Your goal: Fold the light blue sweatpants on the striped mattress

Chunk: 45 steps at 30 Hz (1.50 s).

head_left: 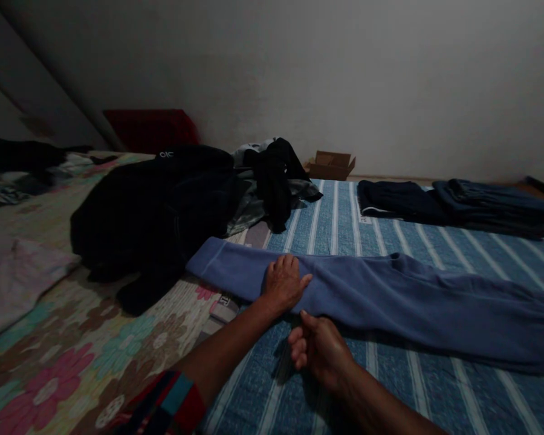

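A pair of blue-purple pants (367,290), folded lengthwise, lies across the bed. The waistband is toward the right and one leg end points left. My left hand (286,283) rests palm down on the leg, fingers extended and pressing on the cloth. Just below it, by the near edge of the pants, is my right hand (321,350). Its fingers are loosely curled and the thumb, held apart from them, reaches the cloth's edge. No cloth shows inside that hand.
Dark clothes (154,205) lie heaped to the left, beside black and grey garments (272,181). Folded dark trousers (399,200) and stacked jeans (494,202) sit at the back right. A cardboard box (330,165) stands near the wall. Pale pink cloth (22,272) lies on the floral sheet (131,341).
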Tool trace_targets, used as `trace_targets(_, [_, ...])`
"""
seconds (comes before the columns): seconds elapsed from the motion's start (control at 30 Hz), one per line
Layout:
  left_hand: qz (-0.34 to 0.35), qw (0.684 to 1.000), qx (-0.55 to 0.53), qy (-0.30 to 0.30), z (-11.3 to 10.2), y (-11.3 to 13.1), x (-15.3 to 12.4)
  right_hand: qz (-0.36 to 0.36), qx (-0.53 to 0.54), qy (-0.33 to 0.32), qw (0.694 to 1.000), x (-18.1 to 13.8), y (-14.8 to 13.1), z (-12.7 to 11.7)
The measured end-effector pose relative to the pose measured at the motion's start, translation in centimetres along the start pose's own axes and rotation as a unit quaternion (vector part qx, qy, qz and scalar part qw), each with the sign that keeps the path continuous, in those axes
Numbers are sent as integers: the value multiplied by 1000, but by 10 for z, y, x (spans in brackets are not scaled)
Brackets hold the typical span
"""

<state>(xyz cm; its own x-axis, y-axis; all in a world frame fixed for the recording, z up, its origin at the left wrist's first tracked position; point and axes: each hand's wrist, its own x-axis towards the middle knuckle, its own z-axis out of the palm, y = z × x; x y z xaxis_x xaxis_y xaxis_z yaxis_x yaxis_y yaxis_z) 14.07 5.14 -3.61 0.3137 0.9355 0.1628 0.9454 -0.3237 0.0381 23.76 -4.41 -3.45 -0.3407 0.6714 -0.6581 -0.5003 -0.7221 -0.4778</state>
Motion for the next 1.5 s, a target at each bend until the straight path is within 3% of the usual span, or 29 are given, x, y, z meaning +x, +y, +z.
trace_targets(0.13, [17,1000,15,4,3,-2,-3,-20,21,-5,1000,-5,-2,-7])
trace_targets(0.5, [21,999,25,-11,0,-7,3,-73,107,36,991,-24,-15,-58])
trace_targets(0.8, [-60,997,5,-44,-3,18,9,-102,121,22,987,-24,-14,-63])
trace_targets(0.97, [-87,996,31,-20,5,34,7,-100,135,49,985,-22,-18,-59])
trace_targets(1.13, [-72,997,35,-4,9,34,4,-87,140,63,984,-22,-22,-57])
trace_targets(1.33, [-45,997,42,53,13,32,2,-93,118,31,988,-23,-17,-60])
trace_targets(1.5, [56,996,1,64,15,29,3,-100,102,34,989,-28,-16,-64])
